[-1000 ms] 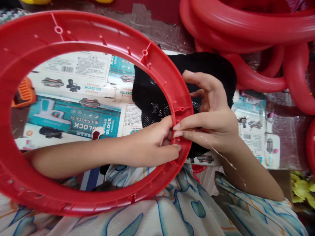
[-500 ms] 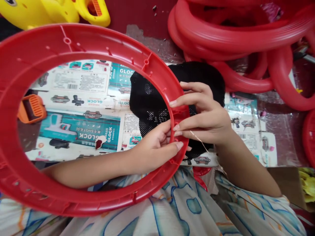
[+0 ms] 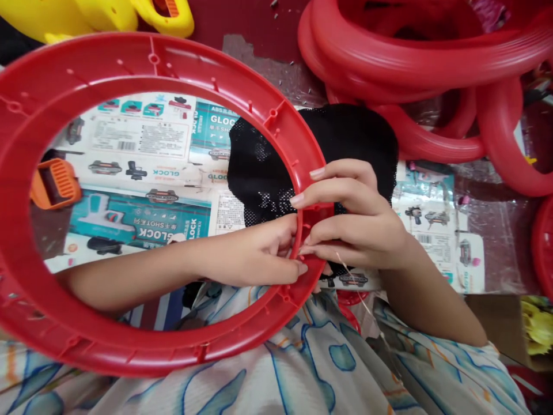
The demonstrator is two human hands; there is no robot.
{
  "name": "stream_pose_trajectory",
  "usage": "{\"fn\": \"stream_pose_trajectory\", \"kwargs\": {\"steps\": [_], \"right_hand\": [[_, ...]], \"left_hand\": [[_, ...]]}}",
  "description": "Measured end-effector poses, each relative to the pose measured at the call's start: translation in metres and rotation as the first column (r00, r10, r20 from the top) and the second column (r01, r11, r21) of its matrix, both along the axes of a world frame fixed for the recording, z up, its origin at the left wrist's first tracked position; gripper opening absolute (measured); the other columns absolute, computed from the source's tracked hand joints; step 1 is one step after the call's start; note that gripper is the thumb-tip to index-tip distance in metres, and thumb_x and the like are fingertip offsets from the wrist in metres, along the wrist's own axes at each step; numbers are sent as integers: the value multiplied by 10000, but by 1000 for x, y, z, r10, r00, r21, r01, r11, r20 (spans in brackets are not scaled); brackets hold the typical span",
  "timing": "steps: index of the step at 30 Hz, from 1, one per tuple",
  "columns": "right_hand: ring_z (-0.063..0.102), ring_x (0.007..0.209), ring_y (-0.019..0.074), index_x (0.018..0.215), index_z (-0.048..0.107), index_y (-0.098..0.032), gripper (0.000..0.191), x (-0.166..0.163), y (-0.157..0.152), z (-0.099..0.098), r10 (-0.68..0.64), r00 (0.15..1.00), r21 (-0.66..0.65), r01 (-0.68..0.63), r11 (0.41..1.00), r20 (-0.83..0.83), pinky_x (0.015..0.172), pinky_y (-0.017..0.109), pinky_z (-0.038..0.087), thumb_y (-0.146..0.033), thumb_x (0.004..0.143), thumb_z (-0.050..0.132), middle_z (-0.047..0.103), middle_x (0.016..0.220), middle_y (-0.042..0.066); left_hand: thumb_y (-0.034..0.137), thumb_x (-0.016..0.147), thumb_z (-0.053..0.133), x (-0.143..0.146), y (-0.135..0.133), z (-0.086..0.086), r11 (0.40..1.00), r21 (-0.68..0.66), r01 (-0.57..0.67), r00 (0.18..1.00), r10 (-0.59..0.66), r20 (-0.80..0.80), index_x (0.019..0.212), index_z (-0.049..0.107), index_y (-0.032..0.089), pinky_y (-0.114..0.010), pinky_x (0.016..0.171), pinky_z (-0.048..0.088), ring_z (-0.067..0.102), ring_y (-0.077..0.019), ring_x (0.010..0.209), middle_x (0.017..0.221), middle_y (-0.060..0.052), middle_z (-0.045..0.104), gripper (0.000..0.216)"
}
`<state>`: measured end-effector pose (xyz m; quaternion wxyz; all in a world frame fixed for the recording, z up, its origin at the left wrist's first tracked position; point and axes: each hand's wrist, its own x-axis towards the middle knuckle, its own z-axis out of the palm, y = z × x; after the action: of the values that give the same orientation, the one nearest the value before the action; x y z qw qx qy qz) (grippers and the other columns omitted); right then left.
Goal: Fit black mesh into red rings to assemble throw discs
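A large red plastic ring (image 3: 108, 63) rests on my lap, its ribbed inner face up. My left forearm passes through its opening, and my left hand (image 3: 259, 256) pinches the ring's right rim from inside. From the outside my right hand (image 3: 354, 222) meets it at the same spot, fingers curled over the rim. A thin pale string (image 3: 352, 276) trails down from my right fingers. Black mesh netting (image 3: 345, 135) lies under and behind both hands.
Several more red rings (image 3: 415, 63) are piled at the top right. Printed toy-gun packaging cards (image 3: 142, 213) cover the surface. An orange plastic part (image 3: 56, 183) lies at the left, yellow toy pieces (image 3: 103, 14) at the top left, a yellow item (image 3: 538, 325) at the right edge.
The ring has turned slightly in my hands, its rim holes shifting right. My right fingers have closed in over the rim, and my left fingers have tightened on the same spot.
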<state>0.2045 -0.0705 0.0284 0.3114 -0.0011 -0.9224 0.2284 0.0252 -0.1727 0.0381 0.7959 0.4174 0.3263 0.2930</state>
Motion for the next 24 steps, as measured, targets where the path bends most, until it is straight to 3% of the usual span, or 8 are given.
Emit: {"fn": "stream_pose_trajectory", "kwargs": {"steps": [7, 12, 16, 20, 24], "right_hand": [[593, 1147, 256, 804, 690, -297, 93, -3, -5, 4, -82, 996, -51, 83, 995, 20, 968, 473, 520, -350, 879, 675, 695, 1180, -11], [616, 1123, 250, 859, 692, -287, 48, -5, -2, 0, -100, 995, -98, 102, 990, 27, 1004, 455, 533, -312, 843, 730, 686, 1191, 45], [626, 1161, 218, 940, 682, -245, 101, -3, 1, -5, -17, 1000, -231, 14, 973, -10, 984, 434, 558, -236, 852, 731, 674, 1210, 55], [639, 1155, 184, 923, 712, -261, 120, -3, 1, -5, -44, 999, -318, 44, 947, 7, 979, 357, 560, -167, 849, 725, 681, 1205, 43], [671, 1040, 154, 890, 729, -241, 56, -6, -4, -3, -109, 992, -404, 128, 906, 69, 894, 318, 584, -194, 860, 724, 695, 1132, 24]], "left_hand": [[99, 835, 592, 5, -10, 1, 979, -144, -142, 986, 152, 62, 1034, 452, 180, -219, 734, 542, 639, -101, 838, 927, 4, 570, 256], [38, 796, 563, 7, -11, 0, 950, -264, -168, 970, 207, 127, 1313, 219, 251, -241, 653, 601, 699, -120, 724, 902, 28, 619, 656], [43, 778, 531, 6, -9, -1, 958, -266, -110, 992, 121, 28, 1250, 231, 229, -241, 585, 588, 689, -146, 674, 760, 57, 592, 590], [63, 770, 547, 5, -8, -2, 959, -271, -80, 995, 92, 33, 1108, 279, 221, -247, 583, 575, 661, -128, 648, 769, 67, 552, 460], [57, 789, 530, 5, -8, -7, 968, -248, -25, 999, 30, 16, 1050, 293, 207, -255, 614, 570, 662, -134, 693, 790, 27, 614, 383]]}}
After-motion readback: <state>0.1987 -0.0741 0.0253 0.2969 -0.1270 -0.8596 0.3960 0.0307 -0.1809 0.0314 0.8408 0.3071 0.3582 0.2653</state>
